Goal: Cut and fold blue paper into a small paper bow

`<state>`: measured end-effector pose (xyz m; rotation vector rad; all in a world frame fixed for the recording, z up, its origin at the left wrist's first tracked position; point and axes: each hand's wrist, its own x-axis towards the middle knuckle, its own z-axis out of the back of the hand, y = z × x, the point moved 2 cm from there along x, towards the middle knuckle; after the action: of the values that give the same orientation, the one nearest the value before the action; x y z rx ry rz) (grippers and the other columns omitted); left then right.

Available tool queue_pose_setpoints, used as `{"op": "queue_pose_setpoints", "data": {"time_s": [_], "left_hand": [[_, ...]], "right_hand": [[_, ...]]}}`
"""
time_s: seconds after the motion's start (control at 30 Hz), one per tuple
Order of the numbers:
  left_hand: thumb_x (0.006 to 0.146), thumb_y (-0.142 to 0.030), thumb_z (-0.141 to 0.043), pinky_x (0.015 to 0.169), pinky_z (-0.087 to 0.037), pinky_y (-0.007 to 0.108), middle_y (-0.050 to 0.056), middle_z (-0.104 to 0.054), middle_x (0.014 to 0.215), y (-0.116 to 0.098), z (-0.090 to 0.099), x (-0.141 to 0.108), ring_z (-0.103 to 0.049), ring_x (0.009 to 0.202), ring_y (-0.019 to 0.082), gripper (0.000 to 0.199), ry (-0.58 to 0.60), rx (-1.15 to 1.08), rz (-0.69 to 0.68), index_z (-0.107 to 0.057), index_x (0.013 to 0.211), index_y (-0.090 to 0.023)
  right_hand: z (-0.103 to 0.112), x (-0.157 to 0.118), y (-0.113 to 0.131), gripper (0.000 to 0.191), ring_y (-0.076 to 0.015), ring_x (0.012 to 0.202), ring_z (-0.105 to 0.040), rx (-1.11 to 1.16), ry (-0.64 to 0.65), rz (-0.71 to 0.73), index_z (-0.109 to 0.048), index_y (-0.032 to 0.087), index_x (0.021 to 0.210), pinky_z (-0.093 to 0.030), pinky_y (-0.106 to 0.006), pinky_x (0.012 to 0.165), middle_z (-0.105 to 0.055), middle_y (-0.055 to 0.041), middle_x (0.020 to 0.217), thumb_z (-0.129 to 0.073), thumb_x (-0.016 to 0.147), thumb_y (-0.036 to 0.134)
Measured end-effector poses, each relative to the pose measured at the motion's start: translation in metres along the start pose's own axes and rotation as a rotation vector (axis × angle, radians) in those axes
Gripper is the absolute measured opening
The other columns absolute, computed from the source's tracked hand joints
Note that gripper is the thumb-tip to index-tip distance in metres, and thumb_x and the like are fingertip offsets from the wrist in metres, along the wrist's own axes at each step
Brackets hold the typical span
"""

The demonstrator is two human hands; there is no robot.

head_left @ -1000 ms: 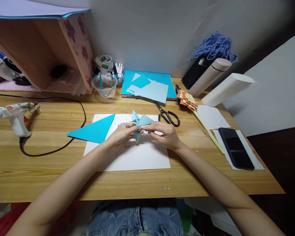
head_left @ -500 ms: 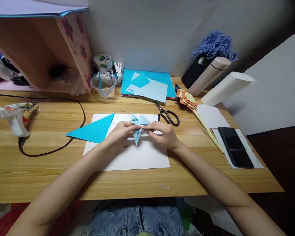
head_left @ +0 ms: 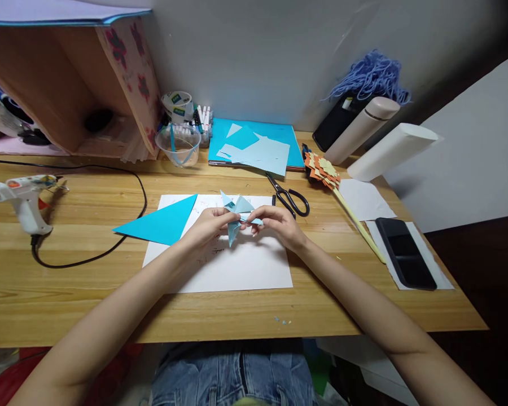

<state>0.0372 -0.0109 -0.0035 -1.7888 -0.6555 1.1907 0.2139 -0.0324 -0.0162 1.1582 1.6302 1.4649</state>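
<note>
Between my hands is a light blue folded paper flower (head_left: 233,232) with several pointed petals, held just above a white sheet (head_left: 237,273). My left hand (head_left: 214,225) pinches it from the left, thumb near its centre. On the other side, my right hand (head_left: 279,225) grips a petal between thumb and fingers. The flower's middle is partly hidden by my fingertips. Left of the hands, a bright blue paper triangle (head_left: 163,223) overlaps the white sheet's edge. Black-handled scissors (head_left: 288,198) lie just beyond my right hand.
A glue gun (head_left: 27,203) with a looping cord lies at the left. Behind stand a clear plastic cup (head_left: 178,148), markers (head_left: 203,119) and blue paper scraps (head_left: 265,152). To the right are an orange and yellow paper flower (head_left: 322,168), a phone (head_left: 406,254) and a bottle (head_left: 362,129).
The paper flower has turned and tilted slightly to the left. My right fingers have shifted and lifted a little, and the petal on that side now shows beneath them.
</note>
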Motion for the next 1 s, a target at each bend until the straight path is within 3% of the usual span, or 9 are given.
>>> {"op": "queue_pose_setpoints", "data": {"time_s": [0.1, 0.23, 0.5, 0.77, 0.9, 1.0], "left_hand": [[0.068, -0.03, -0.067, 0.044, -0.032, 0.02, 0.002, -0.061, 0.058, -0.001, -0.001, 0.0, -0.045, 0.044, 0.006, 0.022, -0.003, 0.018, -0.014, -0.054, 0.058, -0.015], [0.068, -0.029, -0.065, 0.042, -0.029, 0.021, -0.001, -0.054, 0.049, -0.003, -0.002, -0.002, -0.04, 0.041, 0.006, 0.023, -0.027, 0.056, -0.029, -0.051, 0.055, -0.016], [0.067, -0.037, -0.064, 0.04, -0.017, 0.022, -0.008, -0.036, 0.041, -0.003, 0.0, 0.0, -0.025, 0.037, 0.004, 0.028, -0.107, 0.277, -0.091, -0.052, 0.055, -0.015], [0.064, -0.041, -0.067, 0.042, -0.02, 0.022, -0.005, -0.042, 0.043, -0.005, 0.0, -0.004, -0.033, 0.04, 0.005, 0.032, -0.189, 0.433, -0.158, -0.054, 0.052, -0.014], [0.064, -0.037, -0.067, 0.045, -0.029, 0.021, 0.003, -0.059, 0.057, -0.007, -0.004, -0.006, -0.045, 0.049, 0.009, 0.027, -0.139, 0.373, -0.206, -0.063, 0.062, -0.011], [0.065, -0.037, -0.067, 0.045, -0.03, 0.02, 0.003, -0.06, 0.058, -0.007, -0.004, -0.006, -0.045, 0.05, 0.009, 0.027, -0.1, 0.343, -0.207, -0.064, 0.063, -0.011]], "right_hand": [[-0.001, 0.0, 0.0, 0.022, -0.0149, 0.069, -0.063, 0.0, -0.059, -0.051, -0.067, 0.018, 0.085, -0.053, -0.03, 0.064, -0.068, -0.0051, 0.083, -0.059, 0.079, 0.037], [-0.004, 0.001, 0.002, 0.018, -0.0115, 0.059, -0.061, -0.121, -0.157, -0.086, -0.066, 0.016, 0.077, -0.053, -0.027, 0.061, -0.068, -0.0027, 0.071, -0.068, 0.072, 0.034], [-0.011, 0.0, -0.002, 0.022, -0.0147, 0.068, -0.066, -0.163, -0.239, -0.071, -0.062, 0.017, 0.082, -0.054, -0.029, 0.065, -0.068, -0.0032, 0.074, -0.072, 0.068, 0.032], [-0.013, -0.001, 0.004, 0.023, -0.0131, 0.064, -0.063, -0.211, -0.231, -0.173, -0.063, 0.014, 0.075, -0.052, -0.029, 0.065, -0.068, -0.0047, 0.072, -0.069, 0.07, 0.036], [-0.012, 0.0, 0.003, 0.021, -0.0117, 0.063, -0.061, -0.183, -0.218, -0.17, -0.061, 0.015, 0.072, -0.051, -0.028, 0.064, -0.065, -0.0017, 0.067, -0.07, 0.069, 0.034], [-0.01, 0.001, 0.003, 0.019, -0.0115, 0.063, -0.06, -0.177, -0.208, -0.137, -0.062, 0.015, 0.073, -0.05, -0.027, 0.065, -0.065, -0.0022, 0.069, -0.069, 0.07, 0.033]]}}
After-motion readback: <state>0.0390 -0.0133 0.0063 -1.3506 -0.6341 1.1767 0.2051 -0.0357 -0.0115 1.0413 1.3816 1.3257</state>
